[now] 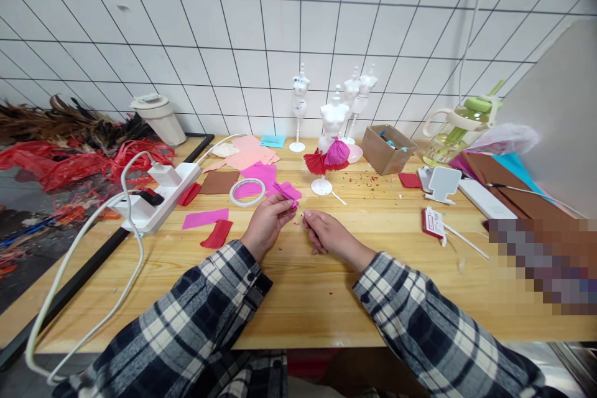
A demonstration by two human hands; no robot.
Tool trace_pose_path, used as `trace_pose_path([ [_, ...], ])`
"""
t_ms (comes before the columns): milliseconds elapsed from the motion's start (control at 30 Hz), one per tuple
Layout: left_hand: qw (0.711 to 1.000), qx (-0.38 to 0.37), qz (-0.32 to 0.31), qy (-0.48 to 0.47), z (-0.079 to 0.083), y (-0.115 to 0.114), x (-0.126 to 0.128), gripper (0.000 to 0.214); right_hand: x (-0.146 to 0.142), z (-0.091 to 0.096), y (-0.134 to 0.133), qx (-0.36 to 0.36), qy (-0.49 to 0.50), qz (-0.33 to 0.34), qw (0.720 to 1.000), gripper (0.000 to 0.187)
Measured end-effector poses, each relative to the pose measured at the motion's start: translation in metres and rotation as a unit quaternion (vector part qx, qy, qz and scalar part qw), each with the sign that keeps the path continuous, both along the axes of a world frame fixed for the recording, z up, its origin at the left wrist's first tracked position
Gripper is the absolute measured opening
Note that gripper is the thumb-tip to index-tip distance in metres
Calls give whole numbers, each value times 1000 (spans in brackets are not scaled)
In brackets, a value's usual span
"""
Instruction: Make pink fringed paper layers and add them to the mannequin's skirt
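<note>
My left hand (270,224) pinches a small gathered piece of magenta crepe paper (288,191) above the middle of the table. Just to its right, my right hand (326,230) is closed, thumb against fingers. A thin line shows between the two hands, but what the right fingers grip is too small to make out. Behind them stands a white mini dress form (334,115) with a red pleated paper skirt (315,163) and a magenta gathered puff (337,152) on it. Left of my hands lie a roll of white tape (247,202), a magenta strip (205,218) and a red crepe piece (217,234).
Several other dress forms (300,106) stand by the tiled wall. A cardboard box (388,152), a phone stand (443,185) and a green-lidded bottle (454,130) are on the right. A power strip (163,196) with looping cables lies left, near a white cup (159,119). Red scraps dot the tabletop.
</note>
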State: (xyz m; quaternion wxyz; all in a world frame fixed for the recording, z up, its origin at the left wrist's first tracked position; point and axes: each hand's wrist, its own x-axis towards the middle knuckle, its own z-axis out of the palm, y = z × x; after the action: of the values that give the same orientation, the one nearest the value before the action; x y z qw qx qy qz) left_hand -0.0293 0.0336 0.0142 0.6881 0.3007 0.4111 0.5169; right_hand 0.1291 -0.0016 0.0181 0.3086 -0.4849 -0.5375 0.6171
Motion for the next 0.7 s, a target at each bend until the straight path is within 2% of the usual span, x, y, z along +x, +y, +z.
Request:
trace_pose_path([
  [700, 1000, 8, -13, 7, 1, 0, 1, 24, 0, 1, -1, 2, -4, 3, 1000, 35],
])
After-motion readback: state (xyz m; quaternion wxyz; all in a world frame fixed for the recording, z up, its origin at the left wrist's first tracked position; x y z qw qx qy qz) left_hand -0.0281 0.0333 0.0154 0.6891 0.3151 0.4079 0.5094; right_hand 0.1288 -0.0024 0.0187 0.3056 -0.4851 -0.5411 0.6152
